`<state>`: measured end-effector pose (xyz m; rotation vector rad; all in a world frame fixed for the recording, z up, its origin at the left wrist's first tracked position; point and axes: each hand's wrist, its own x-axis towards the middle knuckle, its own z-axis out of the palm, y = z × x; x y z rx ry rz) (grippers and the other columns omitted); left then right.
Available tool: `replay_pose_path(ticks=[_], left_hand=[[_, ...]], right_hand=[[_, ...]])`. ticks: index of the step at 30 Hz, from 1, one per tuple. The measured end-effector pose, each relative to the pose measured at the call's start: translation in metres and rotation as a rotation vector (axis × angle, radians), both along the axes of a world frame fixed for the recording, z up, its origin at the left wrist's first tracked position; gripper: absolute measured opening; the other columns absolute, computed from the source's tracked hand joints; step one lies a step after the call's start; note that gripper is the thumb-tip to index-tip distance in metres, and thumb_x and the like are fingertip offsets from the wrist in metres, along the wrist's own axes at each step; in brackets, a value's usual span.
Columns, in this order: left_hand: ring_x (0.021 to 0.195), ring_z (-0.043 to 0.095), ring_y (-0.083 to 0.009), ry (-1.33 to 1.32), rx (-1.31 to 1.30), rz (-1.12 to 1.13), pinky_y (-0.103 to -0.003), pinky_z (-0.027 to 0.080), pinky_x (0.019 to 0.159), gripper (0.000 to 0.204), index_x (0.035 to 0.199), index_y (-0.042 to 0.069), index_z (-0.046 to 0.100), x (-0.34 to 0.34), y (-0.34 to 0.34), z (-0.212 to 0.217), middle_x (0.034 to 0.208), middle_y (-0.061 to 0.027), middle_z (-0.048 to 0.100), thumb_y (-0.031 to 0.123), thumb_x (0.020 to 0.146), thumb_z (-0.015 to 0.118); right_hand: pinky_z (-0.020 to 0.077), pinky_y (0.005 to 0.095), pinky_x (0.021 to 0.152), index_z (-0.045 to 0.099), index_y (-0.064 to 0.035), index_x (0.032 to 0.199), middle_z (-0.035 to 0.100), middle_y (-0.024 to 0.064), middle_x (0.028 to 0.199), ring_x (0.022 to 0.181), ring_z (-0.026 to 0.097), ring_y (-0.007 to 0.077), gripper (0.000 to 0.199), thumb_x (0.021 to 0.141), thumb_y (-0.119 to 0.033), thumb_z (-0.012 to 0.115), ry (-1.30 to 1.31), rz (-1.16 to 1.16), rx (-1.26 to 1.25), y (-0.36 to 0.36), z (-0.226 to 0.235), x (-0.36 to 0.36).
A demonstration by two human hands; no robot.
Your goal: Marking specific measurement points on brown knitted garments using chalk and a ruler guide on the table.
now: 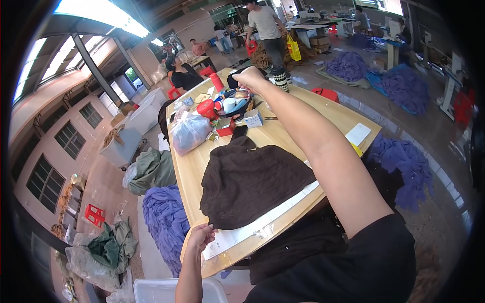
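Note:
A dark brown knitted garment (pixel 252 182) lies spread on the near part of the wooden table (pixel 298 108), rumpled and narrower at its far end. My left hand (pixel 202 236) is at the garment's near left corner, thumb and fingers pinched on its edge. My right arm stretches far across the table, and my right hand (pixel 251 78) is raised there with its fingers closed. Whatever they hold, if anything, cannot be made out. Just behind that hand is a black cloth-like thing (pixel 234 81). Under the garment's near edge runs a white strip (pixel 252 233) with markings.
Beyond the garment stand a filled plastic bag (pixel 190 132), a red box (pixel 225 127), a black phone (pixel 239 133) and a red bottle (pixel 216 82). Purple fabric piles (pixel 164 219) flank the table. A white bin (pixel 214 293) is below. People sit and stand farther off.

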<state>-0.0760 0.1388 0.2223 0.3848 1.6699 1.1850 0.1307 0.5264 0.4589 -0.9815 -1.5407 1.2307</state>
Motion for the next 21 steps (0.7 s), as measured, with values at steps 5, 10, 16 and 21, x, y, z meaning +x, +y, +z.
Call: replay_pose_path(ticks=[5, 10, 16, 21], left_hand=[[0.053, 0.057, -0.0088, -0.011, 0.015, -0.013, -0.022, 0.05, 0.049, 0.01, 0.079, 0.005, 0.056, 0.001, 0.001, 0.0, 0.071, -0.0075, 0.064, 0.009, 0.087, 0.056], [0.053, 0.057, -0.0085, -0.002, 0.01, -0.003, -0.022, 0.05, 0.049, 0.009, 0.079, 0.005, 0.056, 0.001, 0.0, 0.0, 0.071, -0.0076, 0.064, 0.01, 0.087, 0.056], [0.053, 0.057, -0.0088, -0.009, 0.012, -0.013, -0.021, 0.049, 0.049, 0.009, 0.079, 0.005, 0.055, 0.002, 0.001, 0.001, 0.071, -0.008, 0.064, 0.009, 0.087, 0.056], [0.053, 0.057, -0.0088, -0.005, 0.015, -0.01, -0.021, 0.049, 0.049, 0.01, 0.078, 0.005, 0.055, 0.0, 0.0, -0.002, 0.071, -0.0083, 0.064, 0.009, 0.087, 0.055]], right_hand=[[0.0326, 0.0249, 0.037, 0.063, -0.007, 0.072, 0.052, 0.0019, 0.051, 0.04, 0.045, 0.0096, 0.019, 0.077, -0.025, 0.064, 0.019, 0.013, 0.012, 0.005, -0.003, 0.0], [0.0352, 0.0248, 0.04, 0.07, -0.0087, 0.082, 0.056, 0.0019, 0.054, 0.043, 0.049, 0.0091, 0.015, 0.075, -0.021, 0.064, 0.04, 0.029, 0.006, 0.009, -0.007, -0.005], [0.0367, 0.027, 0.04, 0.061, -0.0015, 0.063, 0.056, 0.0042, 0.054, 0.044, 0.05, 0.0109, 0.02, 0.073, -0.019, 0.065, 0.001, -0.024, -0.014, 0.013, -0.012, -0.005], [0.0312, 0.025, 0.036, 0.055, -0.0043, 0.06, 0.051, 0.003, 0.052, 0.039, 0.041, 0.0104, 0.033, 0.081, -0.029, 0.062, 0.01, 0.039, 0.022, 0.0, -0.011, 0.003]])
